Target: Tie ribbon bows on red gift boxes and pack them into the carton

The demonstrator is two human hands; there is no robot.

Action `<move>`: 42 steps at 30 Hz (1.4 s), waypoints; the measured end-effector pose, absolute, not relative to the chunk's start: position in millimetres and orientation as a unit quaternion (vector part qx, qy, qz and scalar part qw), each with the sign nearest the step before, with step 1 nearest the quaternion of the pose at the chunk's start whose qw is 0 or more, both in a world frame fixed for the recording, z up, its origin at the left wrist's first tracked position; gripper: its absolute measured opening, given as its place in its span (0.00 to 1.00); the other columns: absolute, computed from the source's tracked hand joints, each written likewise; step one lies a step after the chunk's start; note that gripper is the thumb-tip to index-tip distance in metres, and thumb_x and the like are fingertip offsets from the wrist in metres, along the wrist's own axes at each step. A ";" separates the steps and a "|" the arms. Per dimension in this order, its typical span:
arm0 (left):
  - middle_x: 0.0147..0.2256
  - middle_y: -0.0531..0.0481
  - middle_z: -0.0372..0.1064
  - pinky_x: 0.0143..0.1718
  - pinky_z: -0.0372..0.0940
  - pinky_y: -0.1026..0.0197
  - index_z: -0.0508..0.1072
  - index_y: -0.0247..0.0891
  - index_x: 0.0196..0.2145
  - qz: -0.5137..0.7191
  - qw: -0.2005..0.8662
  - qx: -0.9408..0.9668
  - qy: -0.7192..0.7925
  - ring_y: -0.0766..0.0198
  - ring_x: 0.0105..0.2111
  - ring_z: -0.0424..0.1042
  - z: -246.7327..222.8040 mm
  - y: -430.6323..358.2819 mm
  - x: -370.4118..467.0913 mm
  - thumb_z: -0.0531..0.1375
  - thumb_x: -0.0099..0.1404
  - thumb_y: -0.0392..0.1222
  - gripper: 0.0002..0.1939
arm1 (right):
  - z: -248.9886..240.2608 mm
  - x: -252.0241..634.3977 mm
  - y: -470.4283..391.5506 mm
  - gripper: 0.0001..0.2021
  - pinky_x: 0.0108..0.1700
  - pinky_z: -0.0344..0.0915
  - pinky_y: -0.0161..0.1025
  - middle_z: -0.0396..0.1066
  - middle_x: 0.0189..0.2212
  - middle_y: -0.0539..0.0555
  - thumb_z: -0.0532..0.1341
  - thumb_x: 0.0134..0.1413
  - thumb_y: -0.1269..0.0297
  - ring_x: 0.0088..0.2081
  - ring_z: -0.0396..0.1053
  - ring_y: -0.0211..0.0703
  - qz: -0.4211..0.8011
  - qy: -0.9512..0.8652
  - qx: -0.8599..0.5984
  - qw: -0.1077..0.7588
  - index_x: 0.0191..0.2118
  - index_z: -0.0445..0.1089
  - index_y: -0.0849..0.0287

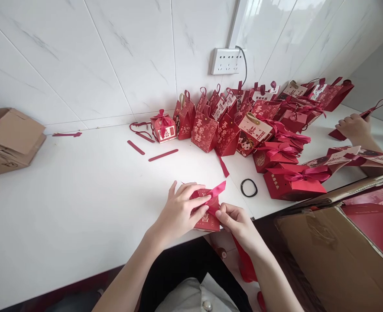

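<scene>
A red gift box (212, 223) with pale Chinese lettering is wearing a glossy pink-red ribbon (218, 190), which the left hand (185, 209) and right hand (238, 222) are pinching.

"安居乐业" on bow-topped box (295, 189); "囍" on small box (164, 135), cream-flapped box (255, 128); held box (208, 223): lettering part-covered.

I see left hand (182, 209) on pink ribbon (219, 189) of red box (211, 224), right hand (238, 223) at its edge, decorated boxes (204, 132) beyond.
</scene>
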State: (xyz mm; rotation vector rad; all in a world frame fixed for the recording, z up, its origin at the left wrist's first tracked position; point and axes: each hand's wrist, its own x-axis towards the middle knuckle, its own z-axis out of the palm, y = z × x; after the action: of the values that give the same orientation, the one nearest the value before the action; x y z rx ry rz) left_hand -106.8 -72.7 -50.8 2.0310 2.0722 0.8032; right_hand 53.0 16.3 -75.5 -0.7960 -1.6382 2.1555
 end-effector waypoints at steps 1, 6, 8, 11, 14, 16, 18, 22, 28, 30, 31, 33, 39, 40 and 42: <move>0.51 0.49 0.66 0.59 0.47 0.40 0.72 0.46 0.47 0.268 0.065 0.668 0.691 0.57 0.52 0.63 -50.9 -72.7 -106.9 0.52 0.67 0.40 0.13 | -77.1 52.9 16.7 0.23 0.23 0.41 0.33 0.50 0.17 0.43 0.62 0.48 0.47 0.21 0.43 0.30 0.765 -0.561 -0.275 0.158 0.20 0.53 0.59; 0.53 0.46 0.64 0.59 0.52 0.43 0.73 0.43 0.46 0.312 0.109 0.640 0.694 0.54 0.57 0.58 -52.1 -71.5 -107.5 0.54 0.65 0.42 0.13 | -83.8 51.4 17.0 0.24 0.23 0.40 0.33 0.47 0.16 0.42 0.63 0.47 0.47 0.20 0.41 0.29 0.789 -0.527 -0.275 0.155 0.19 0.51 0.58; 0.56 0.47 0.61 0.59 0.54 0.45 0.73 0.44 0.46 0.348 0.142 0.626 0.683 0.53 0.59 0.54 -53.0 -73.5 -107.6 0.54 0.65 0.44 0.14 | -84.8 51.1 16.6 0.24 0.23 0.39 0.33 0.47 0.16 0.42 0.63 0.48 0.48 0.20 0.40 0.29 0.791 -0.523 -0.276 0.155 0.20 0.50 0.58; 0.56 0.47 0.60 0.55 0.59 0.50 0.71 0.45 0.48 0.480 0.140 0.539 0.678 0.55 0.57 0.58 -54.1 -83.1 -109.0 0.53 0.66 0.45 0.15 | -85.1 51.2 16.4 0.25 0.24 0.39 0.33 0.47 0.17 0.43 0.63 0.48 0.47 0.21 0.41 0.29 0.787 -0.523 -0.287 0.155 0.20 0.50 0.58; 0.40 0.48 0.67 0.42 0.64 0.59 0.70 0.42 0.39 0.591 0.080 0.369 0.713 0.60 0.42 0.67 -53.9 -98.0 -113.9 0.54 0.64 0.47 0.10 | -84.3 51.6 17.1 0.25 0.24 0.39 0.33 0.47 0.17 0.43 0.63 0.46 0.45 0.21 0.41 0.30 0.779 -0.531 -0.300 0.147 0.20 0.51 0.58; 0.27 0.53 0.63 0.32 0.61 0.64 0.66 0.40 0.29 0.557 0.115 0.320 0.758 0.65 0.30 0.64 -52.9 -106.7 -117.0 0.53 0.63 0.50 0.12 | -83.4 52.1 17.7 0.25 0.24 0.39 0.33 0.47 0.17 0.43 0.63 0.46 0.44 0.21 0.40 0.30 0.773 -0.539 -0.304 0.139 0.20 0.51 0.58; 0.20 0.56 0.55 0.24 0.54 0.65 0.60 0.40 0.22 0.481 0.221 0.327 0.783 0.67 0.22 0.56 -52.0 -111.5 -117.8 0.51 0.62 0.55 0.19 | -82.6 53.0 18.5 0.25 0.24 0.40 0.33 0.47 0.17 0.43 0.63 0.46 0.45 0.21 0.40 0.30 0.770 -0.543 -0.307 0.133 0.20 0.51 0.58; 0.18 0.58 0.47 0.21 0.45 0.65 0.52 0.39 0.19 0.430 0.366 0.332 0.755 0.70 0.19 0.48 -52.5 -110.2 -113.0 0.50 0.60 0.61 0.24 | -84.4 55.5 20.5 0.25 0.25 0.41 0.33 0.48 0.18 0.44 0.62 0.46 0.44 0.22 0.42 0.31 0.757 -0.557 -0.319 0.122 0.20 0.51 0.58; 0.18 0.58 0.46 0.22 0.45 0.65 0.51 0.39 0.19 0.458 0.355 0.346 0.738 0.70 0.20 0.47 -53.7 -106.0 -108.2 0.53 0.60 0.59 0.24 | -88.7 55.9 19.4 0.24 0.26 0.40 0.33 0.47 0.18 0.44 0.62 0.48 0.46 0.22 0.41 0.31 0.765 -0.545 -0.318 0.128 0.21 0.50 0.58; 0.19 0.58 0.46 0.22 0.45 0.65 0.52 0.39 0.20 0.463 0.352 0.345 0.737 0.70 0.20 0.48 -54.5 -105.7 -108.5 0.53 0.61 0.58 0.23 | -87.3 54.5 18.0 0.24 0.25 0.40 0.33 0.47 0.18 0.44 0.62 0.47 0.46 0.22 0.41 0.31 0.765 -0.543 -0.319 0.134 0.20 0.50 0.58; 0.19 0.58 0.46 0.22 0.46 0.66 0.52 0.39 0.20 0.463 0.353 0.343 0.737 0.70 0.20 0.48 -55.4 -105.4 -108.9 0.54 0.61 0.57 0.23 | -86.4 53.9 17.6 0.24 0.25 0.40 0.33 0.47 0.18 0.44 0.63 0.47 0.46 0.22 0.41 0.31 0.765 -0.542 -0.320 0.137 0.20 0.51 0.58; 0.19 0.59 0.47 0.21 0.46 0.66 0.52 0.39 0.20 0.465 0.362 0.338 0.734 0.71 0.20 0.48 -58.1 -104.3 -110.5 0.55 0.60 0.57 0.22 | -84.9 53.0 17.6 0.24 0.25 0.41 0.33 0.48 0.18 0.44 0.63 0.46 0.46 0.22 0.42 0.31 0.768 -0.537 -0.319 0.141 0.20 0.51 0.58; 0.20 0.59 0.47 0.21 0.46 0.68 0.50 0.39 0.20 0.537 0.448 0.334 0.633 0.73 0.20 0.47 -71.6 -98.3 -115.9 0.56 0.60 0.54 0.22 | -89.6 52.2 23.0 0.23 0.24 0.38 0.34 0.46 0.16 0.43 0.64 0.46 0.49 0.20 0.39 0.30 0.791 -0.519 -0.291 0.143 0.19 0.53 0.58; 0.20 0.59 0.47 0.22 0.46 0.68 0.50 0.39 0.20 0.549 0.454 0.329 0.620 0.73 0.20 0.46 -73.9 -97.5 -116.1 0.56 0.60 0.53 0.22 | -90.9 51.8 23.8 0.23 0.24 0.38 0.34 0.46 0.16 0.42 0.64 0.46 0.49 0.20 0.39 0.30 0.795 -0.514 -0.288 0.144 0.19 0.53 0.59; 0.19 0.59 0.46 0.22 0.46 0.67 0.49 0.39 0.20 0.569 0.453 0.323 0.606 0.73 0.20 0.45 -77.9 -96.5 -115.5 0.56 0.60 0.52 0.22 | -93.1 50.9 24.9 0.23 0.24 0.38 0.34 0.46 0.15 0.42 0.65 0.45 0.50 0.20 0.39 0.29 0.803 -0.505 -0.281 0.148 0.19 0.54 0.59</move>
State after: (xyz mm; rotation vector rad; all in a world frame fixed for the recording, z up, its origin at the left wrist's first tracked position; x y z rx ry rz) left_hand -115.5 -96.5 -77.9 0.7984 1.4966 1.4042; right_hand 50.9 24.9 -93.1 -0.8087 -1.4524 2.3084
